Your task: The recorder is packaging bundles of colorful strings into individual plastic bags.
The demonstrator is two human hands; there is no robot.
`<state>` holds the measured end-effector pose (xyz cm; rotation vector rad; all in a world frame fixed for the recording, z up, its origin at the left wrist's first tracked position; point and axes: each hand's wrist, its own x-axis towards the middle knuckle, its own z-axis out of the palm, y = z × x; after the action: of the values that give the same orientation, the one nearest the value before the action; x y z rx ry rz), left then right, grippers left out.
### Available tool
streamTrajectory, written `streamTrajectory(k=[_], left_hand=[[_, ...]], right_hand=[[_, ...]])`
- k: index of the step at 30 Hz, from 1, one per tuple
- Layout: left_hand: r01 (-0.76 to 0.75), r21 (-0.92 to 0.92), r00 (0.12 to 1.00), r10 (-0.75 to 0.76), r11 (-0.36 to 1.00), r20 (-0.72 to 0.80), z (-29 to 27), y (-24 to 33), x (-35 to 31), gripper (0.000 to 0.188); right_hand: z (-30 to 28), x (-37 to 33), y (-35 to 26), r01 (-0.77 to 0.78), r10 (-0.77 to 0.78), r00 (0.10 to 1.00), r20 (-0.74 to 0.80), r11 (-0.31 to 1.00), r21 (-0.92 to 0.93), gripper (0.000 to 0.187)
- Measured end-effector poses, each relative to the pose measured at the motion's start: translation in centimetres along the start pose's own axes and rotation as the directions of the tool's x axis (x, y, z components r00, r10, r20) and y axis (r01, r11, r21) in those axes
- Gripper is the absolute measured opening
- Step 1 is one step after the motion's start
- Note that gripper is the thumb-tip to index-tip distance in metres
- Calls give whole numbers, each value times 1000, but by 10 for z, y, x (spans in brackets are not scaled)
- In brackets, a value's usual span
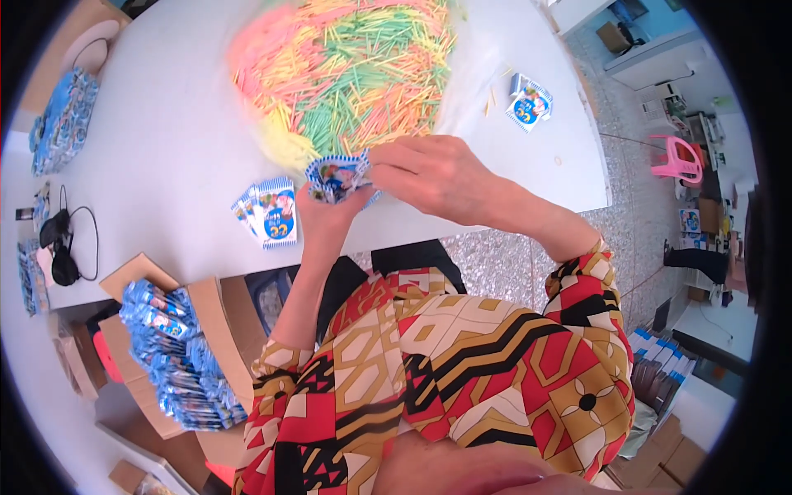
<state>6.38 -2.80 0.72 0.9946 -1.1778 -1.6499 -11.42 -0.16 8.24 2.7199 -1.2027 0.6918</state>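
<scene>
My left hand (324,219) is closed around the lower part of a small blue-and-white packet (332,175), held upright near the table's front edge. The packet's mouth gapes, and its inside is partly visible. At the packet's right edge, my right hand (437,175) is closed, with thumb and fingers pinched on the rim. Whether anything else sits between those fingertips is hidden. Just beyond both hands spreads a large heap of thin pink, yellow, green and orange sticks (355,87) on clear plastic sheeting. Several flat packets (275,213) lie fanned out left of my left hand.
More packets (530,106) and a few loose sticks lie on the white table (165,124) at right. Bundled packets (64,124) and a black corded item (62,247) are at far left. A cardboard box (223,318) of blue packets stands below; a pink chair (678,159) is farther right.
</scene>
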Motion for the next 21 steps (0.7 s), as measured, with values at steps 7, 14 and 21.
streamTrajectory(k=[7, 14, 21], left_hand=[[-24, -58, 998, 27, 998, 51, -1, -5, -3, 25], [-67, -25, 997, 68, 997, 24, -1, -7, 2, 23], [-90, -87, 994, 94, 992, 47, -3, -10, 1, 24]], right_hand=[[-10, 3, -9, -295, 242, 946, 215, 918, 267, 15], [0, 3, -10, -337, 326, 941, 88, 914, 224, 14], [6, 13, 1, -218, 195, 976, 98, 909, 355, 11]])
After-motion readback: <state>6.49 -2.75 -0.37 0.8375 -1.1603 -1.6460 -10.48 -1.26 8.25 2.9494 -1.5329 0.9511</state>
